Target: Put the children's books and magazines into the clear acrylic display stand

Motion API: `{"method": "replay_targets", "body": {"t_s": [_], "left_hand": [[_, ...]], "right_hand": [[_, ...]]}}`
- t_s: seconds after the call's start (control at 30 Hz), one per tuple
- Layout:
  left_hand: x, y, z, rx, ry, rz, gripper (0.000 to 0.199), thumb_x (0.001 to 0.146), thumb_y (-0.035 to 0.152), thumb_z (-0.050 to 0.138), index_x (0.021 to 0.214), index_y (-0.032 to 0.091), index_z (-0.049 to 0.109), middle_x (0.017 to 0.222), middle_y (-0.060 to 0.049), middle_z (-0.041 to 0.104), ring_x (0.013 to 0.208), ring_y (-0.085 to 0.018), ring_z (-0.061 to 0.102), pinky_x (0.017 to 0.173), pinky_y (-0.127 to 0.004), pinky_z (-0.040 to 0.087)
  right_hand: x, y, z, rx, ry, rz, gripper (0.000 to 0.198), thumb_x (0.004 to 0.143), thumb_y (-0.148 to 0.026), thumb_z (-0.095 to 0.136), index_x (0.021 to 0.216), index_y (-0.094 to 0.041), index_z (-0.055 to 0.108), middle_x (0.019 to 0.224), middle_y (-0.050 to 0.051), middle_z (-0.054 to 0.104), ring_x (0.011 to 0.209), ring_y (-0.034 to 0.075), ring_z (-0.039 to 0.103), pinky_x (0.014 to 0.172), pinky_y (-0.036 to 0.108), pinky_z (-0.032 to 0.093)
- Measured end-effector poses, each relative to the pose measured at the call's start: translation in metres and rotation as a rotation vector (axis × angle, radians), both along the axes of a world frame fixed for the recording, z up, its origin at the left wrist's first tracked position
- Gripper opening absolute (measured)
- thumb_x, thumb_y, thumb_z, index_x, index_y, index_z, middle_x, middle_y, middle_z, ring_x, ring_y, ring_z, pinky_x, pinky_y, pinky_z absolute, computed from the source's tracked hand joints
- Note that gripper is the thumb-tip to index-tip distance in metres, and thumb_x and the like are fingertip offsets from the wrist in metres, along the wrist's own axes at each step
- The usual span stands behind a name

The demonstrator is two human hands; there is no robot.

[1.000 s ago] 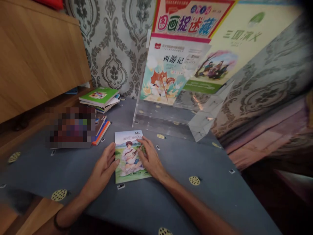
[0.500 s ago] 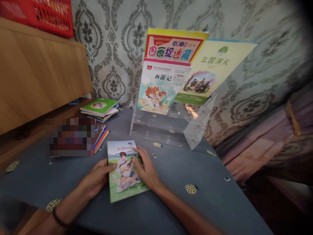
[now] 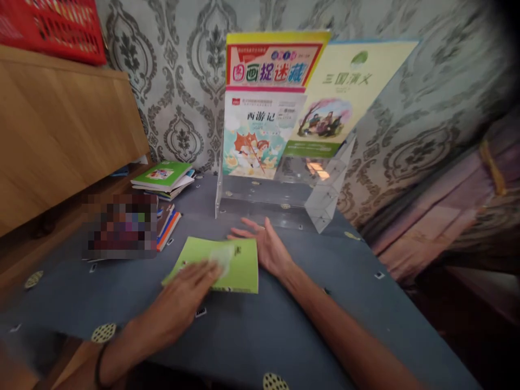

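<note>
A thin book (image 3: 239,271) shows a plain light-green cover with a pale patch and small dark print, held low over the table and slightly tilted. Across its left part lies my left hand (image 3: 189,295), fingers on the upper side and thumb hidden, gripping it. My right hand (image 3: 272,246) is at the book's right edge, palm turned toward it and fingers spread behind it; whether it touches the book I cannot tell. Behind stands a clear acrylic rack (image 3: 264,203) bearing a yellow-and-red picture book (image 3: 266,67), a white-and-teal book (image 3: 254,141) and a pale yellow-green book (image 3: 357,81).
A blurred-out stack of books (image 3: 166,225) lies left of my hands. Farther back is another stack with a green book (image 3: 162,174) on top. A wooden cabinet (image 3: 69,119) with a red basket (image 3: 60,32) borders the left; purple fabric (image 3: 439,222) hangs at right.
The book has turned over, from its illustrated cover to the plain green side. My left hand has rolled on top of it; my right hand has let go and spread its fingers. The view shifted slightly.
</note>
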State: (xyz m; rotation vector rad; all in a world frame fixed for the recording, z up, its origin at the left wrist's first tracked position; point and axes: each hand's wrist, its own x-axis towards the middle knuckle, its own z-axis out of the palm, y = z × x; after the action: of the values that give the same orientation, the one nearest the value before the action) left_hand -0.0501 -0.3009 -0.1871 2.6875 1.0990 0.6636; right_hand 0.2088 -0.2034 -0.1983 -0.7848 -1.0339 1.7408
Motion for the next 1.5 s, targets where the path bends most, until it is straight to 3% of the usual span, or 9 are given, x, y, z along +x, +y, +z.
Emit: {"method": "replay_targets", "body": {"t_s": [0.07,0.13,0.37,0.6,0.93,1.2,1.33,1.43,1.5], "left_hand": [[0.004,-0.012,-0.027,0.004,0.108,-0.041,0.068,0.096,0.003,0.037,0.158,0.03,0.033,0.159,-0.007,0.046,0.151,-0.027,0.034,0.123,-0.054,0.034],[0.006,-0.02,-0.038,-0.002,0.136,-0.041,0.061,0.101,0.011,0.042,0.158,0.028,0.033,0.161,-0.009,0.041,0.154,-0.029,0.027,0.124,-0.057,0.031],[-0.007,-0.004,-0.019,-0.122,0.147,0.013,0.052,0.105,0.041,0.046,0.154,0.023,0.041,0.162,-0.012,0.039,0.152,-0.025,0.033,0.125,-0.05,0.031],[-0.032,0.037,-0.031,-0.116,0.229,0.273,0.057,0.105,0.045,0.038,0.151,0.011,0.042,0.161,-0.022,0.038,0.151,-0.032,0.036,0.12,-0.056,0.033],[-0.039,0.051,-0.022,-0.064,0.103,0.239,0.042,0.105,0.037,0.039,0.135,0.015,0.058,0.148,-0.015,0.057,0.139,-0.028,0.051,0.117,-0.053,0.04],[-0.073,0.024,-0.01,-0.117,0.081,0.159,0.044,0.108,0.038,0.033,0.139,0.023,0.06,0.146,-0.004,0.061,0.143,-0.022,0.049,0.117,-0.047,0.045],[-0.068,0.007,-0.01,0.054,0.118,0.188,0.04,0.108,0.033,0.036,0.136,0.02,0.062,0.144,-0.009,0.062,0.136,-0.026,0.055,0.111,-0.048,0.049],[-0.059,-0.013,-0.012,0.211,0.11,0.276,0.032,0.106,0.025,0.041,0.122,0.016,0.068,0.118,-0.011,0.071,0.107,-0.025,0.066,0.091,-0.043,0.055],[-0.054,-0.029,-0.014,0.28,0.117,0.329,0.027,0.105,0.021,0.044,0.117,0.015,0.068,0.096,-0.009,0.07,0.088,-0.022,0.064,0.079,-0.038,0.053]], "right_hand": [[0.003,0.0,0.001,-0.057,0.017,0.032,0.059,0.096,-0.071,0.04,0.125,-0.025,0.06,0.121,0.014,0.074,0.117,0.031,0.07,0.104,0.058,0.049],[0.004,-0.001,0.0,-0.083,0.011,0.05,0.047,0.097,-0.063,0.047,0.122,-0.026,0.062,0.121,0.012,0.075,0.116,0.03,0.071,0.106,0.057,0.048],[0.002,-0.001,-0.006,-0.064,-0.016,0.057,0.033,0.095,-0.05,0.058,0.113,-0.025,0.07,0.122,0.011,0.075,0.119,0.029,0.069,0.108,0.052,0.048],[0.002,-0.001,-0.007,-0.03,-0.032,0.07,0.031,0.09,-0.049,0.066,0.11,-0.025,0.072,0.12,0.01,0.075,0.12,0.028,0.069,0.109,0.051,0.048],[0.002,-0.002,-0.006,-0.034,-0.032,0.048,0.037,0.081,-0.049,0.078,0.106,-0.023,0.075,0.115,0.01,0.077,0.118,0.03,0.07,0.108,0.05,0.05],[0.001,-0.001,-0.005,-0.016,-0.071,0.056,0.039,0.08,-0.052,0.078,0.106,-0.024,0.074,0.117,0.01,0.076,0.119,0.03,0.069,0.104,0.05,0.052],[0.006,-0.003,-0.002,0.205,-0.357,-0.058,0.037,0.086,-0.054,0.069,0.107,-0.023,0.073,0.114,0.011,0.076,0.11,0.031,0.072,0.099,0.053,0.054],[-0.001,-0.016,0.007,0.612,-0.784,-0.171,0.029,0.095,-0.043,0.06,0.11,-0.023,0.073,0.113,0.01,0.075,0.109,0.031,0.07,0.099,0.055,0.053],[-0.017,-0.032,0.012,0.871,-0.925,-0.052,0.029,0.1,-0.031,0.05,0.119,-0.022,0.07,0.118,0.011,0.073,0.112,0.029,0.067,0.099,0.052,0.054]]}}
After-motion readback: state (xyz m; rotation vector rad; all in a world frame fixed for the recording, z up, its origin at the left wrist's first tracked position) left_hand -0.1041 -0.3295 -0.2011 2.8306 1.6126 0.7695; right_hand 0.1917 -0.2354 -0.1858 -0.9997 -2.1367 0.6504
